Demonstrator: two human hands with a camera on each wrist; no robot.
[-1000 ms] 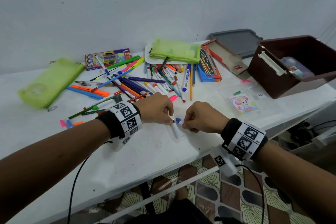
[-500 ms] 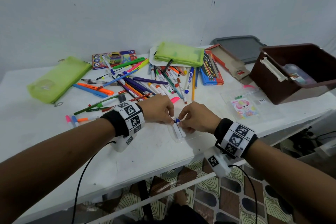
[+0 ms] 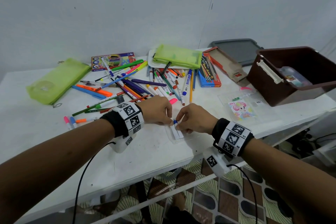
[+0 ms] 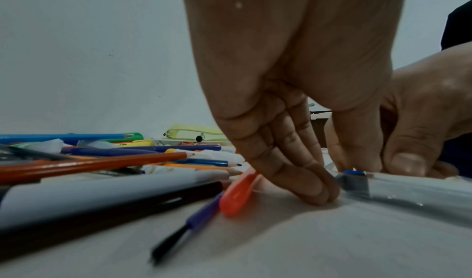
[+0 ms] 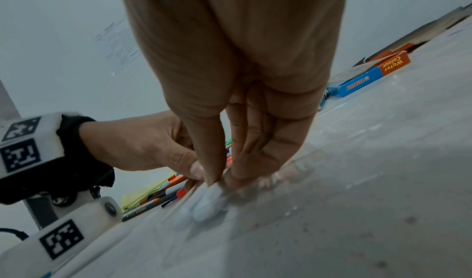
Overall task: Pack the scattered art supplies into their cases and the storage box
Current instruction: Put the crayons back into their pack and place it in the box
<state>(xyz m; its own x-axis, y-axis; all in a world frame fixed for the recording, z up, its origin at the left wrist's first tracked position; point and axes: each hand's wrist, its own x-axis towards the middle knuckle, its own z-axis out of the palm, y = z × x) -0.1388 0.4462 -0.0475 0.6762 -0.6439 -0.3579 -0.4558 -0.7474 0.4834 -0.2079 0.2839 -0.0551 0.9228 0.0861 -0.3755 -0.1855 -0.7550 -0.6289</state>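
1. Two hands met at the front middle of the white table (image 3: 54, 132), head view: left hand (image 3: 156, 111) and right hand (image 3: 194, 120), fingers curled, both pinching at the mouth of a clear flat plastic sleeve (image 3: 179, 137).
2. Held in that sleeve: white-barrelled markers (image 3: 175, 132), lying side by side, one with a blue cap (image 3: 175, 122) at the pinched end. Step judged: seating markers into their own case.
3. Still loose, behind the hands: heap of coloured pens and pencils (image 3: 145, 83); two lime mesh pouches, one far left (image 3: 56, 80), one at the back (image 3: 178, 56); blue-and-orange cardboard pencil box (image 3: 209, 72); brown plastic storage box (image 3: 294, 76), open, at the right edge. Task judged early.
4. Left wrist view: left fingertips (image 4: 314, 187) bent down onto the table just beside the blue cap (image 4: 353, 178); right thumb (image 4: 406, 161) pressed at the same end; orange highlighter (image 4: 237, 193) just beside the left fingers.
5. Right wrist view: right thumb and forefinger tips (image 5: 217, 173) closed together on the sleeve's end, white marker ends (image 5: 201, 207) showing through the blurred plastic; left hand (image 5: 143, 147) pinching from the opposite side.
6. Next move, judged: push the blue-capped marker fully home while keeping the mouth spread, then fetch another from the heap; thin film likely to buckle.
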